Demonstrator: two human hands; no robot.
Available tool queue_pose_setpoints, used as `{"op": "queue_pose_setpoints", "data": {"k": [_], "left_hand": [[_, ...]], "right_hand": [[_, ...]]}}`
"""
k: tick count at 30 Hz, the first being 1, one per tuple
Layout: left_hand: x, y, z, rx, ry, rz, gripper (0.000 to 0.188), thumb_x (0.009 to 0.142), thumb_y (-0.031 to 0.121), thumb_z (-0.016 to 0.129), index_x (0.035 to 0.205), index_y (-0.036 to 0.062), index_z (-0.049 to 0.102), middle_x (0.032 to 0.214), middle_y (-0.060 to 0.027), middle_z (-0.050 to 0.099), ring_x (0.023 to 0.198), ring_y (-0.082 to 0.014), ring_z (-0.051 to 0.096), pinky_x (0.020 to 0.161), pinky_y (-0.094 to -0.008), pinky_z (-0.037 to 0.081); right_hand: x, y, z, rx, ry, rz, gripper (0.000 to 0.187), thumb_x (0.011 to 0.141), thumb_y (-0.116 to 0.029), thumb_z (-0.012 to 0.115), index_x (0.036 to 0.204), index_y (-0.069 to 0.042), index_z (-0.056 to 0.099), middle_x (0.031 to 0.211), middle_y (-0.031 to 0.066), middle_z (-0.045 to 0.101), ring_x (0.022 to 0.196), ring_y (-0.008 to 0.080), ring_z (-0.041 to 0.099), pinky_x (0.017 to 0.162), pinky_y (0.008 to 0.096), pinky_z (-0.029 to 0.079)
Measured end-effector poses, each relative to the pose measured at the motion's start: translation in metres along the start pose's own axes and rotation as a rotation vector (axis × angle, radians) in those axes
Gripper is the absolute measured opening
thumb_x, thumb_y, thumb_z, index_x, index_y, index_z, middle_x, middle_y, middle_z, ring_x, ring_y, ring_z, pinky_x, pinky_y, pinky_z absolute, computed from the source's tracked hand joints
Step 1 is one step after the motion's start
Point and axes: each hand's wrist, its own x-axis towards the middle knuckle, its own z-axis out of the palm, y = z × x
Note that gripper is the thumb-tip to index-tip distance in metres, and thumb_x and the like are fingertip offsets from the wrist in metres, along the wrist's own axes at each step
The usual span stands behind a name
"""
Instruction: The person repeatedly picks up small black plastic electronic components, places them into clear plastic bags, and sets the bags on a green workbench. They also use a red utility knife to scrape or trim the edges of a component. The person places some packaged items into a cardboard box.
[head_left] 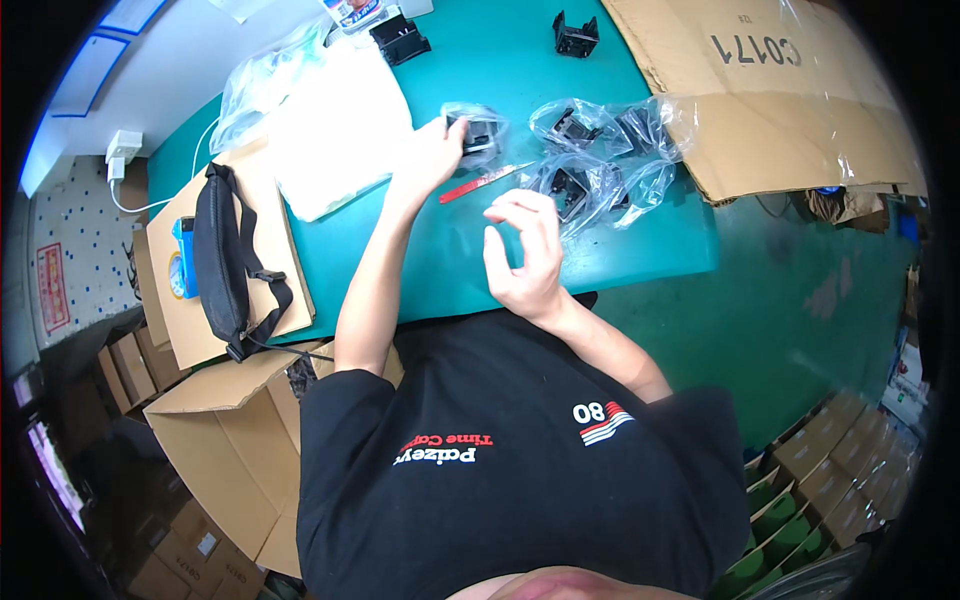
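My left hand (432, 158) is closed at the edge of a black plastic part in a clear bag (481, 137), with the thumb against it. That bagged part lies on the green table, near the middle. My right hand (527, 252) hovers over the table's near side with fingers curled and the thumb apart, nothing visible in it. Just beyond it lies a slim red tool with a pale, narrow end (465, 188); its exact kind is unclear. To the right, several black plastic parts in clear bags (575, 185) sit in a loose group.
White plastic bags (340, 130) cover the table's left side. Unbagged black parts (400, 40) stand along the back. A large cardboard sheet (770, 110) overhangs the right edge. A black waist bag (222, 255) rests on cardboard at left. Below it stands an open carton (225, 440).
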Motion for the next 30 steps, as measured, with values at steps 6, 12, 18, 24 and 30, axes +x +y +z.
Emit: {"op": "queue_pose_setpoints", "data": {"k": [6, 12, 18, 24, 30], "left_hand": [[-0.004, 0.056, -0.034, -0.156, -0.342, -0.246, 0.047, 0.106, 0.039, 0.045, 0.092, -0.0017, 0.064, 0.069, -0.0139, 0.069, 0.064, -0.0298, 0.070, 0.065, -0.0435, 0.054], [-0.031, 0.056, -0.066, -0.482, -0.142, -0.350, 0.035, 0.103, 0.026, 0.057, 0.122, -0.0007, 0.067, 0.082, -0.0146, 0.072, 0.068, -0.0256, 0.070, 0.067, -0.0395, 0.055], [-0.073, -0.020, -0.087, 0.322, 0.343, 0.017, 0.034, 0.101, 0.016, 0.058, 0.131, -0.0002, 0.060, 0.106, -0.0189, 0.070, 0.103, -0.0311, 0.069, 0.091, -0.0414, 0.054], [-0.046, -0.061, -0.086, 0.577, 0.327, 0.157, 0.035, 0.101, 0.025, 0.058, 0.129, 0.0044, 0.063, 0.118, -0.0229, 0.068, 0.111, -0.0397, 0.065, 0.096, -0.0470, 0.051], [-0.029, -0.069, -0.077, 0.674, 0.144, -0.124, 0.045, 0.103, 0.040, 0.046, 0.122, 0.0032, 0.065, 0.113, -0.0217, 0.069, 0.103, -0.0394, 0.068, 0.093, -0.0500, 0.052]], "right_hand": [[-0.015, 0.010, -0.004, 0.003, -0.171, 0.041, 0.023, 0.080, 0.004, 0.068, 0.102, -0.001, 0.065, 0.108, 0.0160, 0.061, 0.094, 0.0319, 0.063, 0.082, 0.0399, 0.052], [0.006, 0.020, 0.014, -0.210, -0.310, 0.195, 0.039, 0.085, -0.010, 0.069, 0.123, -0.002, 0.062, 0.128, 0.0188, 0.056, 0.110, 0.0374, 0.059, 0.096, 0.0450, 0.051], [0.005, 0.041, 0.037, -0.113, -0.489, 0.085, 0.036, 0.088, -0.011, 0.067, 0.122, 0.000, 0.063, 0.129, 0.0202, 0.057, 0.116, 0.0378, 0.059, 0.097, 0.0464, 0.051], [0.013, 0.078, 0.093, -0.385, -0.460, 0.080, 0.056, 0.094, -0.031, 0.064, 0.136, 0.004, 0.054, 0.139, 0.0278, 0.053, 0.137, 0.0485, 0.044, 0.116, 0.0538, 0.036], [0.014, 0.107, 0.069, -0.546, -0.304, 0.159, 0.058, 0.092, -0.031, 0.068, 0.138, 0.001, 0.052, 0.138, 0.0241, 0.053, 0.134, 0.0464, 0.045, 0.114, 0.0554, 0.034]]}}
